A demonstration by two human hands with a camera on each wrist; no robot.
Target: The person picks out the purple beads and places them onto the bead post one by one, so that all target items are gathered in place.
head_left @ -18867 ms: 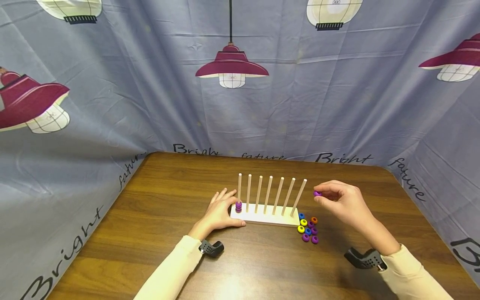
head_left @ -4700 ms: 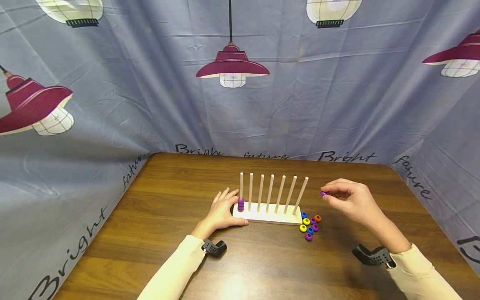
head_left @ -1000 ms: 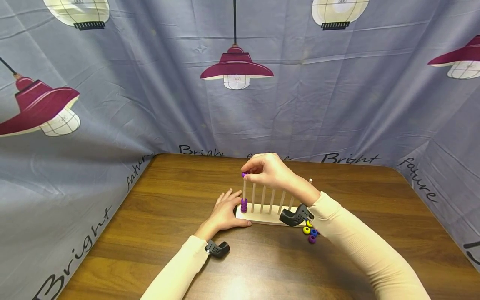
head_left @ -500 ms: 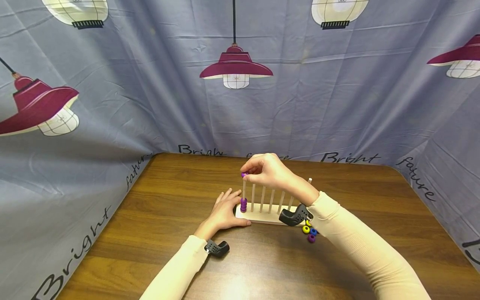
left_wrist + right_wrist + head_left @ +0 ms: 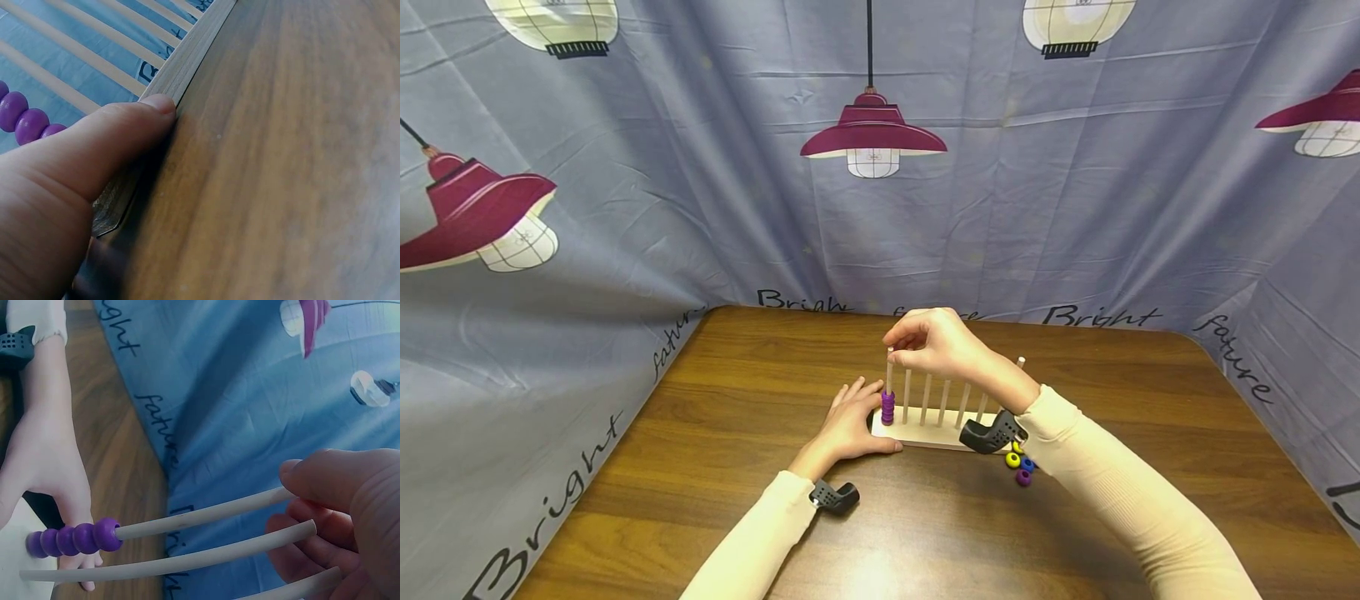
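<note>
A wooden peg rack [image 5: 925, 433] with a row of upright pegs stands on the table. Several purple beads [image 5: 888, 408] are stacked low on its leftmost peg [image 5: 206, 517]. My left hand [image 5: 847, 429] grips the rack's left end, thumb along the front edge and the other fingers spread behind. At the top of the leftmost peg is my right hand [image 5: 943, 343], thumb and fingers loosely bent around the tip with no bead between them. The right forearm hides the rack's right end and part of the loose beads.
Near the rack's right end lie loose beads: a yellow bead [image 5: 1012, 460], a blue bead [image 5: 1027, 465] and a purple bead [image 5: 1023, 478], with others partly covered by the sleeve. A patterned curtain [image 5: 880, 233] hangs behind the wooden table [image 5: 925, 533].
The purple bead my right hand pinched at the peg's top has been let go and slid down onto the stack, now taller. My left hand has kept its hold.
</note>
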